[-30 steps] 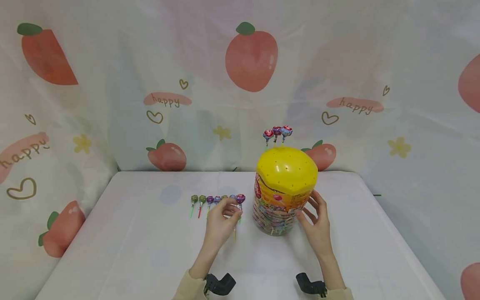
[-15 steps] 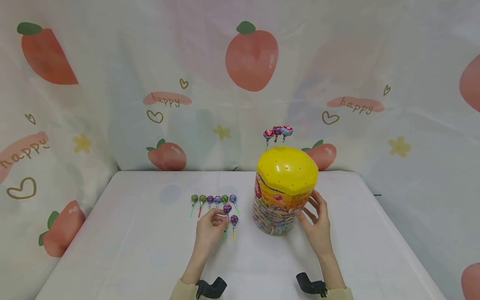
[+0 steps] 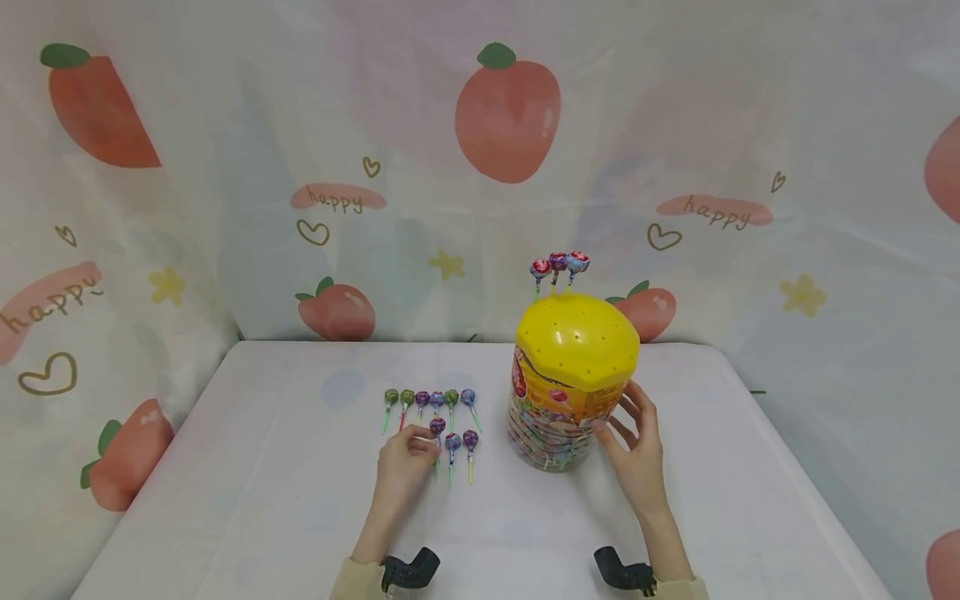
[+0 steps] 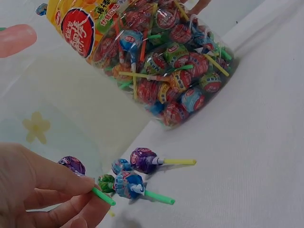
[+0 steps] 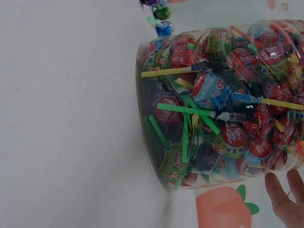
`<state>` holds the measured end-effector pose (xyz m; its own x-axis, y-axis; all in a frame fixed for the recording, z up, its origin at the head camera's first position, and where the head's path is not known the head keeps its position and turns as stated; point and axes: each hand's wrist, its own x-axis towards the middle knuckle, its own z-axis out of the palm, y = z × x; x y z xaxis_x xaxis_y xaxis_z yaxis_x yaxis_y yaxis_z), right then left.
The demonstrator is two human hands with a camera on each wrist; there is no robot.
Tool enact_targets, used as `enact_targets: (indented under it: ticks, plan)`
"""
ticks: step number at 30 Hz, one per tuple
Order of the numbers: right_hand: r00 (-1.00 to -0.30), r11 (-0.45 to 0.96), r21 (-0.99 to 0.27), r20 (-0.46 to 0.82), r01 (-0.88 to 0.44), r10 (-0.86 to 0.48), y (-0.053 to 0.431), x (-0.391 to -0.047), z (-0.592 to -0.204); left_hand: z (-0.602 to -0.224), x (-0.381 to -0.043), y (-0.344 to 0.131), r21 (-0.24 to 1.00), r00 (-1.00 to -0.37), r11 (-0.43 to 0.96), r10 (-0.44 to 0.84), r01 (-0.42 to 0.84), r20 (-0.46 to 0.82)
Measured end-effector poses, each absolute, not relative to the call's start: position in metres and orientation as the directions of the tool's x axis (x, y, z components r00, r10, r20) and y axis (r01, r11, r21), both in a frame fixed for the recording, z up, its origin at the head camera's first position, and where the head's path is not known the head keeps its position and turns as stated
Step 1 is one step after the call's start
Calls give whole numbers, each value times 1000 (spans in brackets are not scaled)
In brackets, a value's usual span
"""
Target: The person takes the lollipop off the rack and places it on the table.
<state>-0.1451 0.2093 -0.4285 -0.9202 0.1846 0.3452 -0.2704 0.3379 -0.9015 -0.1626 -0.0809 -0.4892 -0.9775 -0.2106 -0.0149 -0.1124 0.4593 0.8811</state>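
In the head view my left hand (image 3: 401, 467) pinches a lollipop with a purple wrapper (image 3: 437, 426) and green stick between thumb and fingers. Close to it on the table lie a blue-wrapped lollipop (image 3: 452, 442) and a purple one with a yellow stick (image 4: 144, 160). Behind them runs a row of several lollipops (image 3: 452, 397) in green, purple and blue wrappers. My right hand (image 3: 637, 458) rests against the right side of a big clear jar (image 3: 551, 442) full of lollipops, thumb toward the front, fingers spread.
A yellow domed lid (image 3: 577, 342) with small holes tops the jar, and 3 lollipops (image 3: 557, 261) stand upright in it. The white-covered table (image 3: 300, 517) meets a fruit-printed backdrop (image 3: 420, 108) at its back edge. Each wrist wears a black mount (image 3: 411, 569).
My left hand moved left and toward me with the purple lollipop, from the back row to left of the two nearer lollipops, uncovering the blue one. The right hand stayed on the jar.
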Motion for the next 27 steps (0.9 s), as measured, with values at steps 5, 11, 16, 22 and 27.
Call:
enact_targets:
  ticks: [5, 11, 16, 22, 27]
  plan:
    - [-921, 333, -905, 338, -263, 192, 210, -145, -428, -493, -162, -84, 846, -973, 516, -229, -130, -10]
    - [-921, 329, -907, 338, -264, 193, 210, -146, -429, -499, -162, -85, 810, -969, 561, -244, -172, -37]
    - [-922, 329, -907, 336, -262, 191, 210, -146, -429, -502, -163, -85, 792, -965, 582, -261, -183, -31]
    - [-924, 333, -907, 332, -257, 189, 210, -146, -430, -502, -162, -84, 771, -966, 613, -258, -174, -13]
    - [-925, 338, -907, 327, -250, 192, 209, -145, -428, -505, -162, -84, 764, -967, 624, -254, -162, 3]
